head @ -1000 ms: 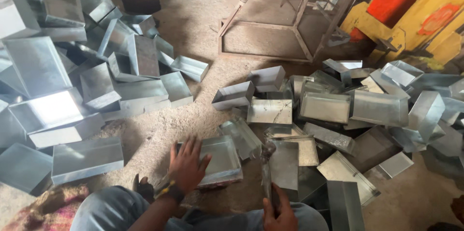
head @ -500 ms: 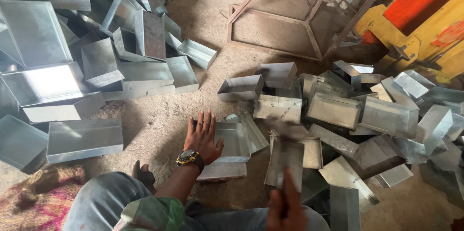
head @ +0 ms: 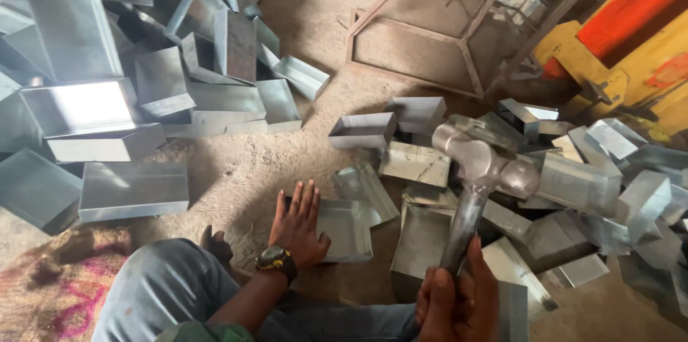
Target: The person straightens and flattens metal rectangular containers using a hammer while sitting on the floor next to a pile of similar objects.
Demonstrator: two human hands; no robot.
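Head view shows the left hand spread flat on a shallow metal tray lying on the dirt floor, while the right hand is clamped around a raised hammer beside grey metal boxes.

right hand cut off at bottom edge

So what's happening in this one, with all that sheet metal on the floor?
A person sits on a dirt floor among folded metal trays. The left hand lies flat on a shallow metal tray in front of them. The right hand grips a hammer by its handle, head raised above the pile of trays to the right.
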